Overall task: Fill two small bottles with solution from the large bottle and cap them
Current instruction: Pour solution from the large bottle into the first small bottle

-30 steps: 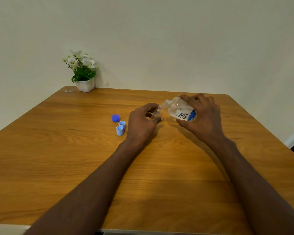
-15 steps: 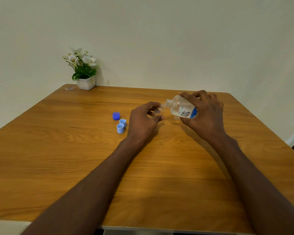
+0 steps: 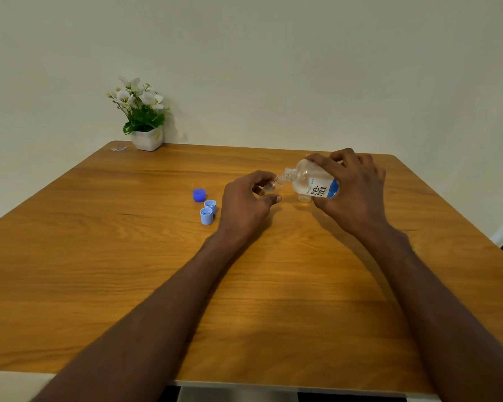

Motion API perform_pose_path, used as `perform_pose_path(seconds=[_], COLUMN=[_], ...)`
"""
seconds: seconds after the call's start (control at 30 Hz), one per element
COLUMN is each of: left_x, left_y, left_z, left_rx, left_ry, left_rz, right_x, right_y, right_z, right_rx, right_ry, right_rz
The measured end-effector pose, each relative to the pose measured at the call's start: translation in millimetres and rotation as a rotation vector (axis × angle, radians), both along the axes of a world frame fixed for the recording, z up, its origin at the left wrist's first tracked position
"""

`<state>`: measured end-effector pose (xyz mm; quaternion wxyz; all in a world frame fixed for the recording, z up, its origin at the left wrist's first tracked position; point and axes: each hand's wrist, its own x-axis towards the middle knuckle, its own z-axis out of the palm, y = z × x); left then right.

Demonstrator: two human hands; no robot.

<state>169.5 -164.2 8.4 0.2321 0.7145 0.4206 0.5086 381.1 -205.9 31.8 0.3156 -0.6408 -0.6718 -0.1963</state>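
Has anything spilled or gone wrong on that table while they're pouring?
Nothing stands out. The right hand tilts the large bottle neck to neck with a small bottle gripped by the left hand. No liquid shows on the table. Three blue caps sit together, off but tidy.

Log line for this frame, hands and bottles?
phase: pouring | right hand: holds tilted large bottle | left hand: holds small bottle | caps: on table
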Motion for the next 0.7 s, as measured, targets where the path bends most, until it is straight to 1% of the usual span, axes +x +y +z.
perform_pose_path(seconds=[0.7], left_x=[0.6], left_y=[2.8], left_z=[-2.8], left_rx=[-0.013], left_ry=[0.015], left_rz=[-0.018], right_x=[-1.7], right_y=[-2.9], right_z=[3.8], right_rx=[-0.012], right_ry=[-0.025], right_rz=[-0.029])
